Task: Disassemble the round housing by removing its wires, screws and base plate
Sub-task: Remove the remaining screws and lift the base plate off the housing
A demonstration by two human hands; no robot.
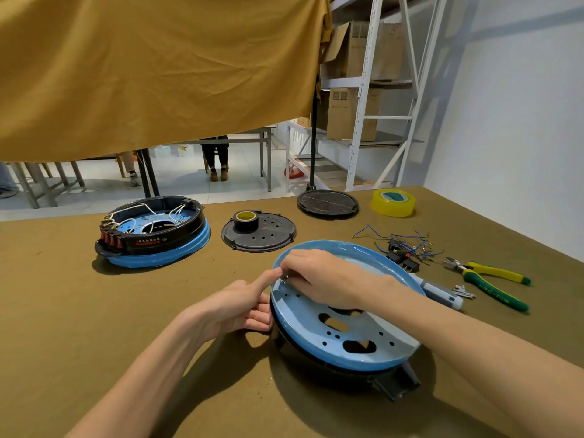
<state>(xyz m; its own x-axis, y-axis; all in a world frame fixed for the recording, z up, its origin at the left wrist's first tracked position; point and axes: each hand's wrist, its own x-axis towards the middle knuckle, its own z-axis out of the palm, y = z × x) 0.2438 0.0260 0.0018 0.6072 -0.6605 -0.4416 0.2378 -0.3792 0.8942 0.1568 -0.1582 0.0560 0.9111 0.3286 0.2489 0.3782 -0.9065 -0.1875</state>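
Round housing (344,327): blue, tilted on the brown table (79,311), near edge, in front of the pliers (493,279).
Left hand (240,308): fingers curled round the housing's left rim, thumb along the top edge.
Right hand (319,276): fingertips pinched together inside the upper rim; what they pinch is too small to tell.
Second housing (155,232): far left, wires still inside.

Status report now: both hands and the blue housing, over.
Left hand grips rim of tilted blue round housing. Right hand pinches something small inside it, item unclear. Grey screwdriver lies behind it.
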